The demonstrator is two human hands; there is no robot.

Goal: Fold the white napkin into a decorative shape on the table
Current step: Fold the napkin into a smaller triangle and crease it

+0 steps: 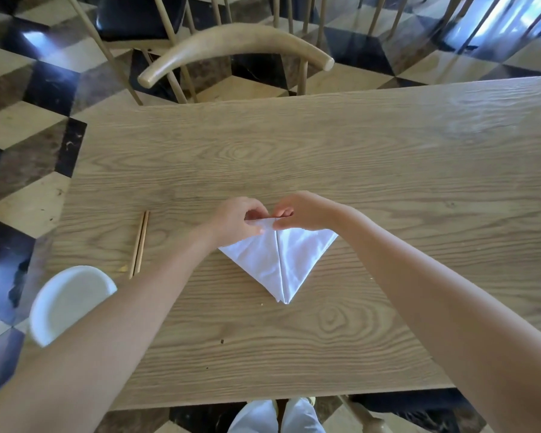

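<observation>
The white napkin (278, 260) lies on the wooden table (325, 157), folded into a kite-like triangle whose point faces me, with a seam down its middle. My left hand (239, 217) pinches the napkin's far edge just left of the seam. My right hand (303, 211) pinches the same edge just right of it. Both hands meet at the top middle and hide the far corners.
A pair of wooden chopsticks (139, 243) lies to the left of the napkin. A white bowl (66, 303) sits at the table's near left corner, partly behind my left forearm. A wooden chair (235, 48) stands at the far side. The floor is checkered.
</observation>
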